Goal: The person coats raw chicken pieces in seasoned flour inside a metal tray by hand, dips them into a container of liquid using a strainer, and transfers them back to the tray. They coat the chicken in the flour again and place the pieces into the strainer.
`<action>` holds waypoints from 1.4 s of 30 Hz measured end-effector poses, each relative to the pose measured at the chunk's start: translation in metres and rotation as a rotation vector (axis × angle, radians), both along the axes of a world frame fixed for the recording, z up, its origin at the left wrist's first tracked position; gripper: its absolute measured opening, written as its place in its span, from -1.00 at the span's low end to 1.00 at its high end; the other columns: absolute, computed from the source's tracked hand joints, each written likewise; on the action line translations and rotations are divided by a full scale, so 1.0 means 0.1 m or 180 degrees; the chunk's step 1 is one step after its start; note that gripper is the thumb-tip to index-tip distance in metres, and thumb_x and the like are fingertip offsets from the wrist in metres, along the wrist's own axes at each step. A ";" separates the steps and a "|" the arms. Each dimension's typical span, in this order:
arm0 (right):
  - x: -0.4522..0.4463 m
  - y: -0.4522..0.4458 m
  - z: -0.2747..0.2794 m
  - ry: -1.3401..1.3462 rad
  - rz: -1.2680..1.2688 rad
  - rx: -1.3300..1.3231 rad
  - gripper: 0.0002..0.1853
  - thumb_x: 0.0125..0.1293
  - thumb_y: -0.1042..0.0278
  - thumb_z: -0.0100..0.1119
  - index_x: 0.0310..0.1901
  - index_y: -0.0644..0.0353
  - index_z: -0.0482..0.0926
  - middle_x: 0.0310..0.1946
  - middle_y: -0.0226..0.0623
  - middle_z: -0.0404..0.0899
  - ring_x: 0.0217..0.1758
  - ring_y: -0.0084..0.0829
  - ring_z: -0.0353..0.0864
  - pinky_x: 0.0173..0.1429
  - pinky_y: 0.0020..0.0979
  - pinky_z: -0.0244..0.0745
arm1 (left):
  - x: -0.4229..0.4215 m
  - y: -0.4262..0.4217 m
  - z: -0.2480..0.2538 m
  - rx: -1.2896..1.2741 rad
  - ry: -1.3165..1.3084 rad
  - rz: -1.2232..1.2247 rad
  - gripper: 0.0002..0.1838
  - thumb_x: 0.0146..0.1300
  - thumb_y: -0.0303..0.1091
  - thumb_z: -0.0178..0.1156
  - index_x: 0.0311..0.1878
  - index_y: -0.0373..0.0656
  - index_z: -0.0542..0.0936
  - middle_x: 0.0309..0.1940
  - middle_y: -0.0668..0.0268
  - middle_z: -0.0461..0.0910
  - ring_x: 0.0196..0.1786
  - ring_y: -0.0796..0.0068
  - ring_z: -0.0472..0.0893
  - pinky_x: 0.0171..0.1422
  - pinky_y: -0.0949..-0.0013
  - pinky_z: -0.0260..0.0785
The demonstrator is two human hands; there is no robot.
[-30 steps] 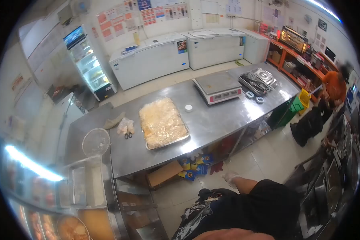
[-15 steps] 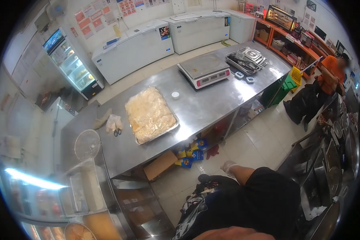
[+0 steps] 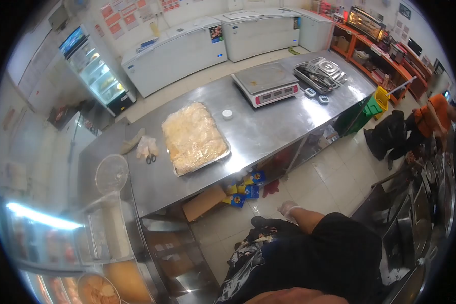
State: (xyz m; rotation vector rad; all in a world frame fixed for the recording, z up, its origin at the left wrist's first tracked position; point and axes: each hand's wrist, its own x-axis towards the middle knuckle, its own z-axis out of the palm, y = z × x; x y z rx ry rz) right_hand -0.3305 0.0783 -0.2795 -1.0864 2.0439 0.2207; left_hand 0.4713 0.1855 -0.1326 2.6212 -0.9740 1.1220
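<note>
My right hand (image 3: 289, 208), in a clear plastic glove, hangs low over the tiled floor beside my black shirt. Its fingers look loosely extended, and nothing shows in them. My left hand is out of view. On the steel table (image 3: 268, 119) in front lies a metal tray (image 3: 227, 154) of pale, flaky-looking food under plastic film. A small white lid or tub (image 3: 227, 114) sits just beyond it. Left of the tray are black-handled scissors (image 3: 151, 159) and a crumpled plastic bag or glove (image 3: 146, 146).
A digital scale (image 3: 266, 86) and a pan of utensils (image 3: 316, 76) stand farther along the table. Blue-yellow boxes (image 3: 245, 191) and a cardboard box (image 3: 203, 202) are underneath. Pots line the right. A co-worker in orange (image 3: 433, 117) leans there beside a black bag (image 3: 386, 134).
My view has shifted slightly, so the table and its contents sit a little farther right. The co-worker appears lower and farther right, bent forward more. My right hand stays low beside me.
</note>
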 end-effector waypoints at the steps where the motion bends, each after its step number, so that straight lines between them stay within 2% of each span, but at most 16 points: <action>1: 0.00 0.00 0.02 -0.0001 0.0082 0.0008 -0.34 0.44 -0.33 0.19 0.14 0.19 0.76 0.19 0.09 0.70 0.34 0.10 0.63 0.37 -0.05 0.51 | -0.03 0.04 0.03 0.0062 0.0091 0.0109 -0.72 0.49 -0.25 0.12 -0.23 -0.28 0.62 -0.38 0.02 0.66 -0.38 -0.04 0.65 -0.35 -0.02 0.50; 3: -0.02 -0.01 0.00 0.0070 0.0087 0.0001 -0.41 0.55 -0.18 0.10 0.16 0.26 0.73 0.10 0.11 0.73 0.28 0.12 0.66 0.35 -0.02 0.51 | -0.10 -0.05 0.06 -0.0267 0.0395 0.0183 -0.66 0.53 -0.17 0.11 -0.17 -0.29 0.66 -0.31 -0.01 0.69 -0.28 -0.06 0.68 -0.27 -0.03 0.53; 5: -0.10 0.02 -0.25 0.0158 0.0825 -0.0173 -0.46 0.55 -0.14 0.13 0.12 0.23 0.74 0.01 0.10 0.75 0.24 0.11 0.69 0.29 -0.01 0.54 | -0.12 -0.14 0.09 -0.0617 0.0403 0.0064 -0.59 0.56 -0.10 0.10 -0.11 -0.30 0.70 -0.24 -0.04 0.73 -0.19 -0.08 0.71 -0.19 -0.04 0.56; 6: -0.29 0.08 -0.77 0.0221 0.1392 -0.0381 -0.52 0.55 -0.09 0.15 0.09 0.20 0.75 -0.08 0.08 0.77 0.20 0.09 0.71 0.23 0.00 0.57 | -0.22 -0.17 0.11 -0.0730 0.0310 0.0031 -0.56 0.58 -0.06 0.09 -0.07 -0.31 0.72 -0.21 -0.05 0.75 -0.14 -0.09 0.73 -0.15 -0.05 0.58; 7: -0.45 0.07 -1.24 -0.0280 0.0948 -0.0423 -0.59 0.54 -0.04 0.18 0.08 0.14 0.73 -0.08 0.06 0.77 0.20 0.05 0.72 0.21 -0.01 0.59 | -0.29 -0.18 0.18 -0.0115 0.0180 0.0288 -0.69 0.55 -0.16 0.13 -0.08 -0.21 0.72 -0.26 0.07 0.73 -0.23 0.07 0.73 -0.22 0.05 0.59; 8: -0.68 0.09 -1.90 -0.0765 0.0487 -0.0458 -0.66 0.53 0.01 0.20 0.07 0.09 0.71 -0.09 0.03 0.77 0.21 0.00 0.74 0.19 -0.03 0.62 | -0.43 -0.20 0.22 0.0121 -0.0019 0.0358 -0.70 0.57 -0.19 0.11 -0.06 -0.20 0.72 -0.24 0.07 0.74 -0.26 0.03 0.72 -0.20 0.04 0.59; 9: -0.51 -0.02 -1.24 -0.0610 0.0269 -0.0241 -0.69 0.53 0.02 0.20 -0.04 0.10 0.69 -0.14 -0.03 0.77 0.01 -0.09 0.79 0.01 -0.06 0.66 | -0.47 -0.24 0.25 -0.0472 0.0368 -0.0138 -0.65 0.59 -0.19 0.07 -0.13 -0.24 0.72 -0.29 0.06 0.73 -0.28 0.00 0.70 -0.18 0.02 0.56; 10: -0.44 -0.10 -0.92 -0.0620 0.0687 -0.0165 -0.69 0.53 0.02 0.20 -0.04 0.10 0.69 -0.14 -0.03 0.77 0.01 -0.09 0.79 0.01 -0.06 0.66 | -0.63 -0.31 0.38 -0.0678 0.0720 -0.0113 -0.58 0.60 -0.15 0.06 -0.20 -0.30 0.72 -0.31 0.02 0.72 -0.25 -0.02 0.70 -0.15 -0.01 0.52; 11: -0.38 -0.15 -0.65 -0.0318 0.1414 -0.0112 -0.69 0.59 0.07 0.07 0.05 0.08 0.68 -0.08 -0.03 0.77 0.04 -0.04 0.78 0.09 -0.03 0.64 | -0.51 -0.27 0.14 -0.0561 -0.0199 -0.0417 -0.69 0.59 -0.23 0.04 -0.05 -0.24 0.68 -0.23 -0.01 0.70 -0.18 -0.05 0.68 -0.12 -0.06 0.48; 12: -0.37 -0.20 -0.49 -0.0028 0.2120 -0.0094 -0.66 0.64 0.12 -0.06 0.14 0.06 0.66 -0.02 -0.03 0.77 0.07 0.02 0.76 0.17 0.01 0.62 | -0.77 -0.39 0.50 -0.1171 0.1550 -0.0009 -0.64 0.60 -0.19 0.01 -0.08 -0.27 0.68 -0.24 -0.05 0.72 -0.17 -0.03 0.70 -0.13 -0.07 0.45; 13: -0.33 -0.34 -0.47 0.0257 0.2780 -0.0124 -0.61 0.69 0.17 -0.19 0.23 0.04 0.65 0.04 -0.03 0.77 0.10 0.07 0.74 0.24 0.05 0.60 | -1.04 -0.50 0.77 -0.1894 0.2112 0.0101 -0.57 0.59 -0.11 0.02 -0.14 -0.33 0.66 -0.28 -0.07 0.71 -0.20 -0.06 0.69 -0.15 -0.09 0.42; 14: -0.26 -0.47 -0.50 0.0343 0.3026 -0.0115 -0.62 0.69 0.17 -0.18 0.24 0.05 0.64 0.04 -0.03 0.77 0.09 0.07 0.74 0.24 0.05 0.60 | -1.24 -0.57 0.98 -0.2244 0.2198 0.0143 -0.51 0.58 -0.04 0.04 -0.19 -0.36 0.64 -0.31 -0.13 0.70 -0.23 -0.17 0.67 -0.15 -0.11 0.40; 15: -0.19 -0.65 -0.58 0.0278 0.3071 -0.0087 -0.62 0.69 0.18 -0.17 0.24 0.05 0.63 0.03 -0.04 0.77 0.08 0.06 0.74 0.23 0.04 0.61 | -1.25 -0.60 1.00 -0.2173 0.1905 0.0195 -0.52 0.57 -0.01 0.04 -0.17 -0.30 0.67 -0.30 -0.18 0.68 -0.20 -0.28 0.67 -0.11 -0.13 0.44; 17: -0.03 -0.90 -0.68 0.0290 0.3116 -0.0035 -0.63 0.68 0.18 -0.16 0.26 0.05 0.62 0.03 -0.04 0.76 0.07 0.04 0.74 0.21 0.04 0.61 | -1.28 -0.59 1.02 -0.2149 0.1975 0.0264 -0.53 0.56 0.01 0.04 -0.17 -0.26 0.67 -0.30 -0.18 0.68 -0.15 -0.33 0.67 -0.07 -0.16 0.47; 20: 0.12 -1.08 -0.77 0.0307 0.3255 0.0008 -0.63 0.68 0.19 -0.14 0.28 0.06 0.59 0.01 -0.05 0.76 0.05 0.02 0.74 0.19 0.03 0.62 | -1.43 -0.64 1.18 -0.2054 0.2146 0.0458 -0.52 0.54 0.02 0.06 -0.20 -0.26 0.67 -0.31 -0.15 0.70 -0.13 -0.33 0.69 -0.06 -0.19 0.48; 42: 0.26 -1.34 -0.90 0.0223 0.3560 0.0016 -0.57 0.62 0.25 0.01 0.44 0.12 0.42 -0.08 -0.10 0.72 -0.11 -0.14 0.72 0.02 -0.05 0.67 | -1.48 -0.66 1.22 -0.1991 0.2210 0.0582 -0.51 0.54 0.05 0.07 -0.23 -0.23 0.67 -0.34 -0.10 0.73 -0.17 -0.30 0.71 -0.06 -0.21 0.51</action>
